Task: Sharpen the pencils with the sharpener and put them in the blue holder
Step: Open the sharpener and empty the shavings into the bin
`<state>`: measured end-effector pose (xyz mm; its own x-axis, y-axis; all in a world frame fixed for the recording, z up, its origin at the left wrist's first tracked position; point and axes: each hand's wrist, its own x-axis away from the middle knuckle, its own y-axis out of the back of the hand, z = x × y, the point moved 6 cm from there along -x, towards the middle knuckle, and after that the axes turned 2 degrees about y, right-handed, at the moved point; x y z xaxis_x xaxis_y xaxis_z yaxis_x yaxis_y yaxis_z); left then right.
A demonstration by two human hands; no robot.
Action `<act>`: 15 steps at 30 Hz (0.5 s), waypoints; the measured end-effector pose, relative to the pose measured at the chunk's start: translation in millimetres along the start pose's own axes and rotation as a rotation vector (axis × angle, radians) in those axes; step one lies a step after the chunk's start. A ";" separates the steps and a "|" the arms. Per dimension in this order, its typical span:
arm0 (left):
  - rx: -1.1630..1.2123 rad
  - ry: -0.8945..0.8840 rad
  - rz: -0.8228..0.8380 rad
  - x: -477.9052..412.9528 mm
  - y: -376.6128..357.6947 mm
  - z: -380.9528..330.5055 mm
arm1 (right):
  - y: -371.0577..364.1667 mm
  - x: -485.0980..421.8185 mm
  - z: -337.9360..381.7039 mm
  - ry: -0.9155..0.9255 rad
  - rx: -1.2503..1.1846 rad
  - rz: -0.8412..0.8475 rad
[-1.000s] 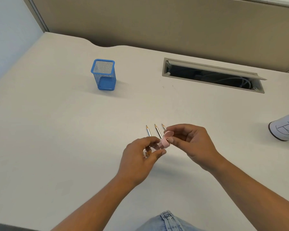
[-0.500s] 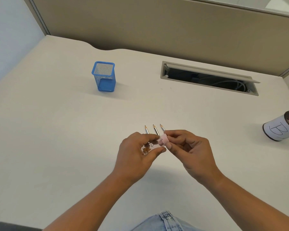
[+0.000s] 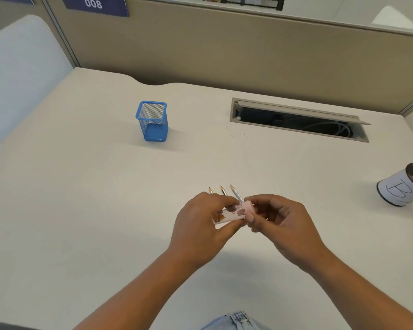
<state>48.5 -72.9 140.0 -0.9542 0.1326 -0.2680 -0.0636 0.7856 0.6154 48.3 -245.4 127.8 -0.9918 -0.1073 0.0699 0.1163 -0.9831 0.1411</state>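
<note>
Both hands (image 3: 242, 220) grip the sharpener (image 3: 234, 212) — pencils (image 3: 223, 190) just behind.

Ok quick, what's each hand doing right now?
Left hand: closed, gripping the sharpener.
Right hand: closed, pinching the sharpener's pink end.

Free: white bench (image 3: 100, 201) on near side of blue square mesh holder (image 3: 152, 120).
Obstacles: recessed cable slot (image 3: 296, 120) to its right; labelled white can (image 3: 398, 190) beyond.

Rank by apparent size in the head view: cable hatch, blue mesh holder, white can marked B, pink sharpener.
1. Cable hatch.
2-3. White can and blue mesh holder: similar, and the can is cropped by the frame edge, so unranked.
4. Pink sharpener, partly covered.
</note>
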 end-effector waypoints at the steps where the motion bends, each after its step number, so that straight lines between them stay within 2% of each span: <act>1: -0.005 -0.002 0.005 -1.1 -0.7 -2.4 | 1.1 0.8 1.7 0.002 0.018 0.001; 6: -0.004 -0.069 0.080 -7.7 -9.9 -15.4 | 9.0 4.0 6.2 0.016 0.106 -0.010; 12: -0.050 -0.155 0.199 -10.6 -31.0 -42.0 | 23.8 9.0 4.9 0.006 0.034 -0.144; 15: -0.047 -0.143 0.234 -10.6 -41.1 -46.9 | 33.0 10.3 4.9 -0.020 -0.032 -0.187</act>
<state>47.5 -134.9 152.4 -0.8937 0.3942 -0.2142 0.1375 0.6951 0.7056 42.2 -278.3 138.0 -0.9947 0.0799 0.0654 -0.0715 -0.9899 0.1225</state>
